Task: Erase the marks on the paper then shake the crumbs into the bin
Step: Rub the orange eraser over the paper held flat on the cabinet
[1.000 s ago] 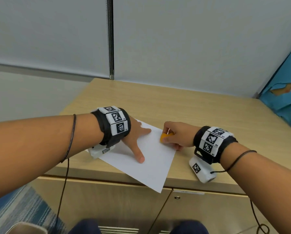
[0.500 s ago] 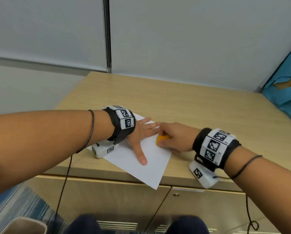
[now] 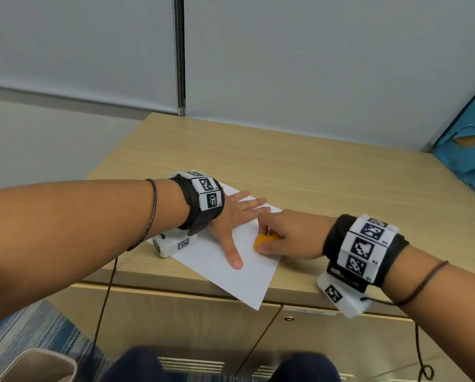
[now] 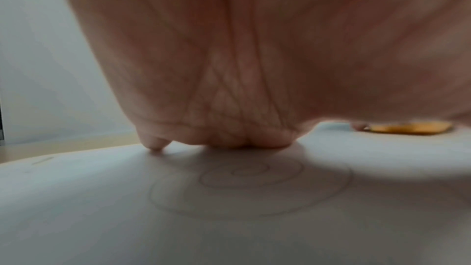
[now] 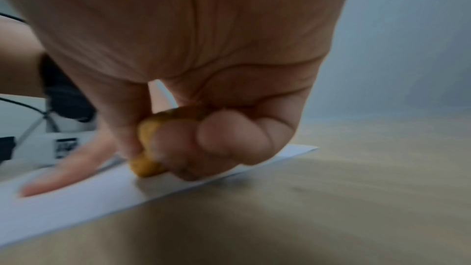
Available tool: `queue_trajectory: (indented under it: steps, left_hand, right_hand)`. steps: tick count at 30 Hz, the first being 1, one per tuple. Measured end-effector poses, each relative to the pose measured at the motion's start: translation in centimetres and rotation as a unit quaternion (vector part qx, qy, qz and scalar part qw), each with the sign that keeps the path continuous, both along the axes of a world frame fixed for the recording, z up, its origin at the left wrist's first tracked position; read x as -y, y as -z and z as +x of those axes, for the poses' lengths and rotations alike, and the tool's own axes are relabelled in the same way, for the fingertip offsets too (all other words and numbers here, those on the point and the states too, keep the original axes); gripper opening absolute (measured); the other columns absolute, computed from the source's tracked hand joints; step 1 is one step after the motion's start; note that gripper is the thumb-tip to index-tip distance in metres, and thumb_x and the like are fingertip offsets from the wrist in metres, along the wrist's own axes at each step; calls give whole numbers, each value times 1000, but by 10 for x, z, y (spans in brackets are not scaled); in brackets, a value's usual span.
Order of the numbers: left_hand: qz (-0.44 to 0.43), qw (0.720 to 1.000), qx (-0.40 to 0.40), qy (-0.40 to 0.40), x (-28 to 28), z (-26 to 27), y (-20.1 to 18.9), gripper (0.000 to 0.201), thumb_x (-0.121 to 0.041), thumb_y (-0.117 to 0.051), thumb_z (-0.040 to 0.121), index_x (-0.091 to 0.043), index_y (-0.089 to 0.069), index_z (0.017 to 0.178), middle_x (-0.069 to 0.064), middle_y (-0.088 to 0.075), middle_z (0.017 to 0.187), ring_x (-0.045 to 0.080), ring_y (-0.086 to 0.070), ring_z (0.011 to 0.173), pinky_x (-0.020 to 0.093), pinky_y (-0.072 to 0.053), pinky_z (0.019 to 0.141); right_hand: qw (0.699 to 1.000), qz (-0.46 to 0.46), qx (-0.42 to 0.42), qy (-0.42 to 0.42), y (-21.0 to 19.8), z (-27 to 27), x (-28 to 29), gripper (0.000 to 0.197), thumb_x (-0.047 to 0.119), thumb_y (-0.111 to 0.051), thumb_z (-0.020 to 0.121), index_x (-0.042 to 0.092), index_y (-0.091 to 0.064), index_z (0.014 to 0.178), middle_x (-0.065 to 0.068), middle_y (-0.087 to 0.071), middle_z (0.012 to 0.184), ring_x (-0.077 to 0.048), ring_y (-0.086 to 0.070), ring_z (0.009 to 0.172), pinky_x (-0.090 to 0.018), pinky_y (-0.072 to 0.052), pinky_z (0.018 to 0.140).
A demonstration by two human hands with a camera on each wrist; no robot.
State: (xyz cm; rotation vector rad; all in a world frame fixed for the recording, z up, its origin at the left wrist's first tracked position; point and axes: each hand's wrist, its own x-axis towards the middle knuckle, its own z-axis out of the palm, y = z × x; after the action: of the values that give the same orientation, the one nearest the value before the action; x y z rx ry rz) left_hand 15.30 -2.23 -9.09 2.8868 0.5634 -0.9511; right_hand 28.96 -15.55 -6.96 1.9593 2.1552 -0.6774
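A white sheet of paper (image 3: 231,274) lies askew on the wooden cabinet top (image 3: 299,172), one corner hanging over the front edge. My left hand (image 3: 236,219) lies flat on it, fingers spread, pressing it down. My right hand (image 3: 283,235) pinches an orange eraser (image 3: 261,241) against the paper just right of the left thumb. In the left wrist view a faint pencil spiral (image 4: 249,186) shows on the paper under the palm, with the eraser (image 4: 410,127) beyond it. In the right wrist view the curled fingers (image 5: 211,144) grip the eraser (image 5: 146,158) near the paper's edge.
A beige bin (image 3: 35,366) stands on the floor at the lower left, beside a blue striped rug (image 3: 38,329). Cabinet doors (image 3: 341,343) are below the top. A blue panel (image 3: 468,158) rises at the right. Grey wall panels stand behind.
My right hand has slid the eraser leftward and slightly nearer across the paper, closer to the left thumb. The left hand's fingers now lie straighter on the sheet.
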Motion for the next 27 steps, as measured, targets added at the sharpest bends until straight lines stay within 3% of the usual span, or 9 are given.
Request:
queue_trajectory:
  steps: [4, 7, 10, 14, 17, 19, 22, 25, 27]
  left_hand:
    - [-6, 1000, 8, -3, 1, -1, -2, 144, -81, -73, 58, -40, 28, 151, -16, 37, 158, 22, 33, 147, 61, 12, 115]
    - [-1, 1000, 2, -2, 2, -1, -3, 142, -81, -73, 61, -38, 26, 153, -16, 38, 158, 23, 33, 147, 58, 12, 116]
    - [-2, 1000, 7, 3, 2, -1, -1, 144, -81, -73, 59, -38, 28, 152, -17, 38, 157, 23, 32, 147, 58, 11, 116]
    - [6, 1000, 3, -2, 3, -1, -1, 142, -80, -72, 62, -36, 26, 153, -15, 38, 158, 22, 35, 146, 57, 13, 116]
    - [1, 1000, 4, -4, 2, -2, -2, 143, -82, -72, 59, -38, 27, 153, -17, 39, 157, 22, 34, 147, 58, 12, 116]
    - [-5, 1000, 11, -5, 2, -2, -1, 145, -83, -73, 57, -40, 28, 151, -19, 38, 157, 22, 32, 147, 59, 11, 116]
    - [2, 1000, 12, -17, 4, -1, -3, 144, -86, -70, 56, -39, 26, 153, -18, 37, 158, 23, 30, 149, 59, 9, 117]
    - [25, 997, 8, -67, 7, -3, -6, 143, -96, -59, 53, -39, 25, 153, -17, 33, 159, 32, 25, 150, 63, 4, 118]
    - [42, 994, 13, -100, 10, -3, -9, 142, -100, -51, 51, -39, 25, 153, -16, 30, 161, 37, 15, 152, 63, -3, 119]
  right_hand:
    - [995, 64, 25, 73, -4, 12, -14, 21, 39, -53, 99, 20, -44, 103, -2, -61, 101, -20, -57, 86, -30, -42, 71]
    - [999, 48, 14, 12, -2, -10, 0, 19, 32, -52, 100, 23, -35, 104, 7, -54, 88, -11, -53, 77, -18, -37, 62]
    - [999, 23, 9, -26, 0, -21, 10, 20, 35, -52, 100, 23, -36, 105, 8, -53, 85, -10, -52, 75, -17, -36, 61]
    - [997, 43, 25, 65, -7, -2, -4, 25, 35, -50, 100, 16, -44, 114, 4, -55, 91, -20, -56, 86, -25, -39, 63]
    - [998, 56, 6, 42, -6, -21, 3, 36, 29, -50, 100, 12, -41, 131, 12, -47, 86, -1, -47, 73, -14, -34, 60]
    - [999, 40, 2, 2, -5, -37, 10, 34, 27, -51, 101, 16, -40, 131, 13, -42, 83, 1, -40, 67, -11, -30, 57]
    - [999, 19, 1, 30, -9, -30, 5, 17, 31, -52, 100, 19, -44, 109, 5, -54, 86, -14, -53, 79, -18, -38, 61]
    - [992, 55, 52, 96, -14, -7, -4, 32, 36, -48, 99, 12, -46, 120, -6, -62, 105, -22, -57, 86, -31, -45, 71]
    - [988, 68, 45, 133, -16, 4, -8, 30, 38, -50, 99, 12, -48, 114, -8, -62, 105, -23, -58, 78, -32, -47, 65]
